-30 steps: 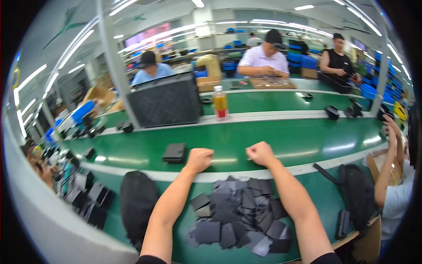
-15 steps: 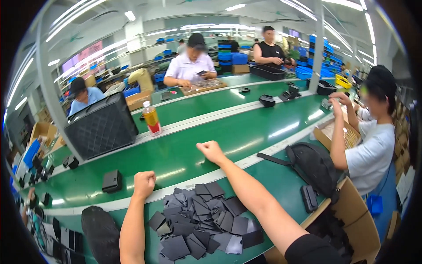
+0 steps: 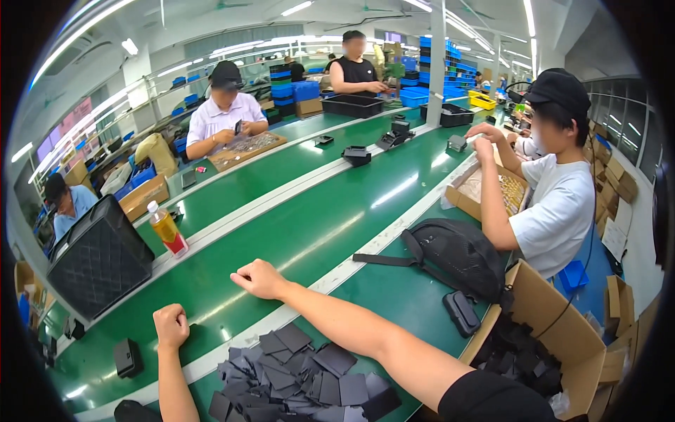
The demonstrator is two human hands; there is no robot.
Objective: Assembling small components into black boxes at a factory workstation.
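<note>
My left hand (image 3: 171, 325) is closed in a fist above the near edge of the green belt, with nothing showing in it. My right hand (image 3: 260, 279) is stretched out over the belt, its fingers curled in and no object visible in them. Below and between my forearms lies a heap of flat black plastic plates (image 3: 295, 376) on the green tabletop (image 3: 394, 309). Neither hand touches the heap. A small black box-shaped part (image 3: 127, 357) stands on the belt to the left of my left hand.
A black bag (image 3: 450, 257) and a dark case (image 3: 461, 314) lie right of the heap, beside a carton (image 3: 562, 330) of black parts. Across the belt stand a bottle (image 3: 167, 229) and black crate (image 3: 100, 257). A co-worker (image 3: 555, 183) sits at right; others work opposite.
The view has swung to the right, so the scene sits further left. Both my hands stay closed over the belt. The co-worker opposite in the pale shirt now raises a small dark part.
</note>
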